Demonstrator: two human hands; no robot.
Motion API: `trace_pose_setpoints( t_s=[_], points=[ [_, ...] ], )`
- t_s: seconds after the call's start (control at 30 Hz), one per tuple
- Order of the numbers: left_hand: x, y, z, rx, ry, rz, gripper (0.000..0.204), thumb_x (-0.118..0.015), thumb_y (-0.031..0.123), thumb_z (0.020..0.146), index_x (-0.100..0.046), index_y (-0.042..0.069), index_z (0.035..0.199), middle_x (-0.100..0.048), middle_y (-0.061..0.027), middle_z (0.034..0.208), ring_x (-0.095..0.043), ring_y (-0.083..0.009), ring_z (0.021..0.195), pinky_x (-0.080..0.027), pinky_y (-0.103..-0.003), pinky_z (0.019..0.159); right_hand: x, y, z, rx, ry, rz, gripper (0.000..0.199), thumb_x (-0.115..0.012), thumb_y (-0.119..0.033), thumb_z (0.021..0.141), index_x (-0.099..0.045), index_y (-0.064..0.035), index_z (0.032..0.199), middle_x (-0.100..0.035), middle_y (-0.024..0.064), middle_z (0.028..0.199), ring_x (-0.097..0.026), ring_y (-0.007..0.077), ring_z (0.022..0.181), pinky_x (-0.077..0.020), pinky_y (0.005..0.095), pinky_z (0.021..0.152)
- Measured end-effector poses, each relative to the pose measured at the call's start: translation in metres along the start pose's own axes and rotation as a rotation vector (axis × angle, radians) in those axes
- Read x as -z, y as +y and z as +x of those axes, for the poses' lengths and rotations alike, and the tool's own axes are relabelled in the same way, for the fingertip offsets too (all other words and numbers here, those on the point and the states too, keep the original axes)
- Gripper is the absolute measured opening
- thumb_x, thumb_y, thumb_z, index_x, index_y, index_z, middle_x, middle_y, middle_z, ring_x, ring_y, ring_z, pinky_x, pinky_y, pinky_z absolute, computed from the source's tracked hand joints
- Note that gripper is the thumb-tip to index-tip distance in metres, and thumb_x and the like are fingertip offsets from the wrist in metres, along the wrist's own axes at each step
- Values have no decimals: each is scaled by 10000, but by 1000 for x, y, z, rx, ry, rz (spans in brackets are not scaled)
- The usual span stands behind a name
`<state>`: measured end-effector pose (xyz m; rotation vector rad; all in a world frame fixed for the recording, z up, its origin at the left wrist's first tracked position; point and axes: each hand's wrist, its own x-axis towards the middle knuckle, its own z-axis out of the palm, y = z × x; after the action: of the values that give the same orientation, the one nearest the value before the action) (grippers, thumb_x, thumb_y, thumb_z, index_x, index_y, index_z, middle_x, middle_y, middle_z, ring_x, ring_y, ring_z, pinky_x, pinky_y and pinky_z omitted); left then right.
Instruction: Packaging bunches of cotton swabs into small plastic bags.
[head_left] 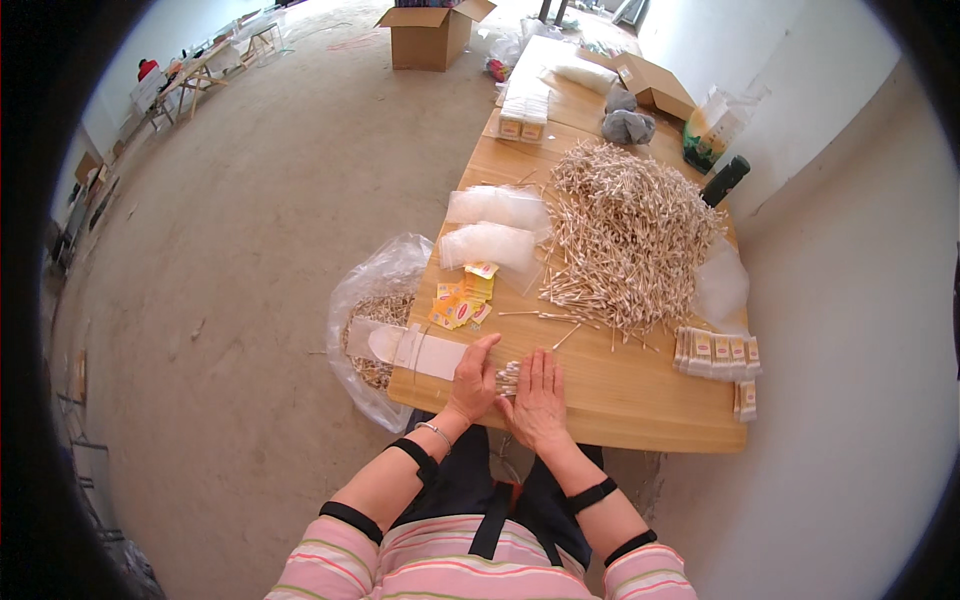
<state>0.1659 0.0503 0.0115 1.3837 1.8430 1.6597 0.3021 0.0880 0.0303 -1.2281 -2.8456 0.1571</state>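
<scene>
A small bundle of cotton swabs [508, 378] lies on the table's near edge between my two hands. My left hand [474, 378] curls against its left side, fingers bent and closed on it. Against the right side rests my right hand [540, 402], its fingers stretched out flat and its thumb by the bundle's near end. A white strip-like holder [435, 356] with a clear end lies just left of my left hand. Beyond it are loose yellow and orange printed cards [463, 302]. A large heap of loose cotton swabs [630, 235] covers the table further off.
Stacks of clear plastic bags [490, 245] lie along the left edge. Filled swab packs [716, 353] stand at the right, more packs [524, 110] at the back. A dark bottle [726, 181] stands near the wall. A clear sack of swabs [372, 320] sits below the left edge.
</scene>
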Motion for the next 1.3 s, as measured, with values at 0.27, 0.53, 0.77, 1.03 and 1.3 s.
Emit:
trace_pose_setpoints(
  t_s=[0.27,0.53,0.77,1.03,1.3],
  points=[
    [0,2,1,-12,3,3,345,-473,-64,846,-546,5,1176,-600,-182,1096,-596,-282,1027,-467,-322,876,8,3,-2,24,15,6,818,-508,-527,858,-267,28,1409,-172,271,1477,-118,397,1395,-92,491,1131],
    [0,3,3,-33,-13,1,333,-475,-65,829,-563,10,1142,-607,-183,1090,-596,-306,1014,-471,-346,861,2,10,-11,28,25,42,797,-539,-505,852,-256,-43,1436,-156,245,1491,-85,385,1405,-72,503,1128],
    [-2,0,1,-3,46,-12,281,-487,-34,871,-572,6,1137,-624,-170,1052,-617,-263,977,-479,-307,836,1,17,0,7,30,-20,789,-527,-516,858,-239,-80,1450,-157,204,1508,-101,353,1411,-73,494,1132],
    [-1,2,6,14,43,-43,272,-472,-39,861,-571,2,1111,-613,-196,1067,-589,-349,1011,-469,-370,862,6,10,-33,74,-22,50,746,-487,-489,887,-240,-73,1455,-138,189,1520,-76,329,1422,-68,474,1136],
    [-1,2,4,13,36,-39,282,-467,-37,863,-573,1,1121,-616,-191,1076,-591,-331,1026,-466,-362,876,0,12,-13,49,52,64,787,-552,-449,867,-213,-46,1452,-147,192,1515,-91,332,1418,-95,487,1132]
  ],
)
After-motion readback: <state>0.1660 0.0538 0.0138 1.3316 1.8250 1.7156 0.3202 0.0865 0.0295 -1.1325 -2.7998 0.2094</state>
